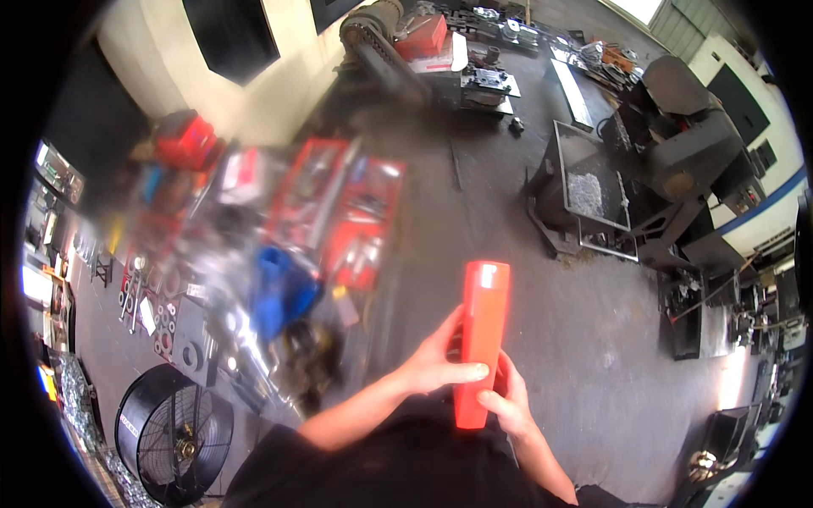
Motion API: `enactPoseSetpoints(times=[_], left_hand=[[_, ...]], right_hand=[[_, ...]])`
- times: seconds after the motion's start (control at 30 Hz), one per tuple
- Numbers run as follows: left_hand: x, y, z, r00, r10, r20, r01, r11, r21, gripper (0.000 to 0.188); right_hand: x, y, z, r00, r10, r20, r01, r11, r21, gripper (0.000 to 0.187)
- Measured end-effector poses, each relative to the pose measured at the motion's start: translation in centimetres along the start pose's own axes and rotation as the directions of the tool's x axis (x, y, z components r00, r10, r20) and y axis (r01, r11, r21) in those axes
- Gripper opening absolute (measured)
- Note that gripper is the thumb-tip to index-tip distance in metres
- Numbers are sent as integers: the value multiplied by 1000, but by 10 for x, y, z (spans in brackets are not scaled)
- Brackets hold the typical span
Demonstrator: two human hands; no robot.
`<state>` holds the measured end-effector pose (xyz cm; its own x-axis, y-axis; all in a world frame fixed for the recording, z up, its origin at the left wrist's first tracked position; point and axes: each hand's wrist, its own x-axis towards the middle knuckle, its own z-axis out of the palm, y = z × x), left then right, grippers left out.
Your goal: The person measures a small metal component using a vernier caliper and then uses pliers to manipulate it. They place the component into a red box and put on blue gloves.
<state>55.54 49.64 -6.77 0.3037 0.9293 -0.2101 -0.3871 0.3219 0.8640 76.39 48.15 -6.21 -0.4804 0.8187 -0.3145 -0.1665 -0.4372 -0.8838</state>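
A long, narrow red box (483, 322) with bevelled edges stands nearly upright in front of my body, held between both hands. The fingers of my left hand (436, 366) wrap its left side, with the thumb lying across the near face. Lower down, my right hand (510, 400) grips the right side, its thumb pressed on the near face close to the bottom end. The fingertips behind the box are hidden. To the left is a blurred workbench, where a red tray of tools (366, 220) and a blue cloth-like item (284, 292) lie.
A large black drum fan (178, 436) stands at the lower left. At the right is a dark machine (677, 144) with a metal bin (584, 161) holding shavings. Metal parts and a red box (421, 36) sit at the back. Grey floor (593, 339) stretches beyond my hands.
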Motion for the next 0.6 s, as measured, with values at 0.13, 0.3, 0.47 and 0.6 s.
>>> enactPoseSetpoints(times=[0.13,0.3,0.47,0.6], left_hand=[[48,13,-23,970,83,-227,-68,995,71,127],[135,49,-45,846,264,-463,-135,947,293,125],[220,110,-41,719,454,-527,-122,828,547,120],[267,146,-54,707,494,-506,-78,766,638,133]], right_hand=[[75,-24,-27,991,102,92,-92,990,-106,95],[162,-92,-46,909,-331,255,398,499,-770,69],[258,-160,-68,781,-527,336,529,270,-805,47],[334,-194,-94,870,-396,294,464,460,-757,39]])
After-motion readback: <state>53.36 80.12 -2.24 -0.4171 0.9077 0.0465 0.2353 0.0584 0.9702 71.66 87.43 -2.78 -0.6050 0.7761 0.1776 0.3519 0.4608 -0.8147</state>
